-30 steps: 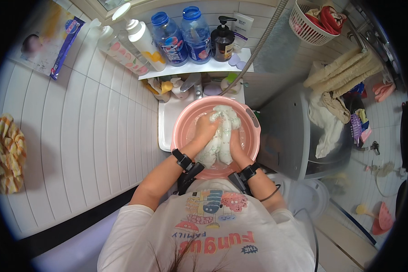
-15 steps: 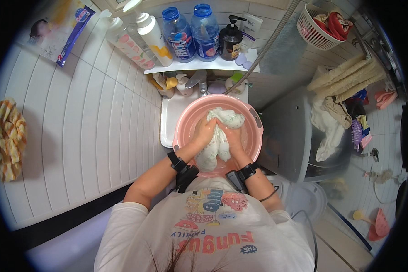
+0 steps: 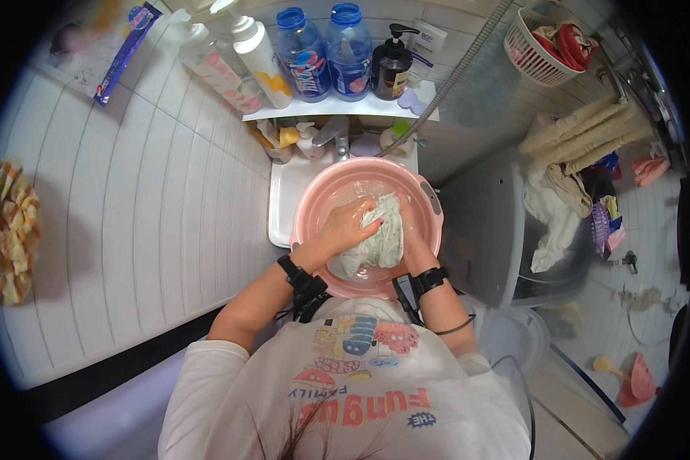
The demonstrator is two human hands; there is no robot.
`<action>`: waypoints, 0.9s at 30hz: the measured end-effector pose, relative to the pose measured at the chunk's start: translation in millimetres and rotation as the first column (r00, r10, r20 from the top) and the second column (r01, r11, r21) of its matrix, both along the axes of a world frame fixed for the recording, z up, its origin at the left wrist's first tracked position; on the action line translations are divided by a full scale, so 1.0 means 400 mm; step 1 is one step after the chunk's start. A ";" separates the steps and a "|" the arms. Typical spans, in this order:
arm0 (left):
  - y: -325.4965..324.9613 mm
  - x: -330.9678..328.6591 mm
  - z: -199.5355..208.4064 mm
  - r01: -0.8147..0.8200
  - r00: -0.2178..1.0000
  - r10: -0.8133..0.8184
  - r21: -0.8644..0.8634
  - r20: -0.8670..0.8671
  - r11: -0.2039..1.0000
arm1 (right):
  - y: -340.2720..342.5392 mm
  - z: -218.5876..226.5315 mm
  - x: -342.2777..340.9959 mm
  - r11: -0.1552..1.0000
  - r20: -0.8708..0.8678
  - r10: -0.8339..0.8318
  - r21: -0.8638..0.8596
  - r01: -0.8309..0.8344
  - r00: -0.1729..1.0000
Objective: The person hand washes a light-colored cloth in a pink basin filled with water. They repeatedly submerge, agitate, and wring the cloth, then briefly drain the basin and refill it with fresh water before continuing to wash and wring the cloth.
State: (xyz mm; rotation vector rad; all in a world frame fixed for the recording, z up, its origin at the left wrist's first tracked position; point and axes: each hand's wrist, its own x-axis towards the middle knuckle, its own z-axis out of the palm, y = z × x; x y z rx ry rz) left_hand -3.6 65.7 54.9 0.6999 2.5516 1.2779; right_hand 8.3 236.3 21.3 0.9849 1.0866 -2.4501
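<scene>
A wet, pale cloth (image 3: pixel 383 244) with small green markings is bunched up inside a pink basin (image 3: pixel 308 201). My left hand (image 3: pixel 346 228) lies on the cloth's left side, thumb and fingers curled on its folds. Against the right side of the bundle is my right hand (image 3: pixel 414 226), fingers closed on the cloth's upper edge and partly hidden by it. Water shows in the basin around the cloth, with a shiny patch near the far wall.
The basin rests on a white sink (image 3: pixel 280 207), in front of a faucet (image 3: pixel 343 139). Above stands a shelf (image 3: pixel 337 109) with several bottles. A shower hose (image 3: pixel 456 73) slants down behind the basin. To the right is a grey appliance (image 3: pixel 483 226) with laundry on it.
The cloth has gone from a twisted, drooping shape to a compact folded bundle. My left hand has turned over it, and my right hand has shifted slightly right.
</scene>
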 end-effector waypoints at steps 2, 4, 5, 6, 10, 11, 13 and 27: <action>-0.013 -0.002 -0.022 -0.010 1.000 0.009 0.034 0.026 0.999 | 0.027 -0.068 -0.007 1.000 0.021 -0.006 -0.025 0.006 1.000; -0.026 -0.014 -0.053 -0.041 0.998 0.047 0.186 -0.029 0.982 | 0.041 -0.132 -0.012 0.993 0.057 -0.041 -0.109 0.047 0.997; -0.032 -0.023 -0.070 -0.066 0.998 0.068 0.186 -0.003 0.980 | 0.048 -0.155 -0.010 0.996 -0.060 0.024 0.092 -0.019 0.998; -0.038 -0.031 -0.087 -0.086 0.996 0.087 0.199 0.003 0.976 | 0.054 -0.171 -0.008 0.949 -0.115 0.083 0.311 -0.043 0.990; -0.065 -0.035 -0.127 -0.074 0.997 0.070 -0.200 -0.025 0.977 | 0.061 -0.155 0.028 0.403 -0.105 0.349 0.914 -0.048 0.931; -0.069 -0.030 -0.129 0.003 0.997 -0.022 -0.260 -0.072 0.966 | 0.057 -0.140 0.037 0.293 -0.106 0.452 0.956 -0.035 0.886; -0.066 -0.005 -0.127 0.104 0.984 -0.159 -0.447 -0.087 0.888 | 0.044 -0.113 0.053 0.076 -0.086 0.641 0.996 0.048 0.763; -0.010 -0.043 -0.234 0.482 0.875 -0.362 -0.625 0.320 0.614 | 0.028 -0.244 0.008 -0.162 0.427 0.833 0.796 -0.584 0.351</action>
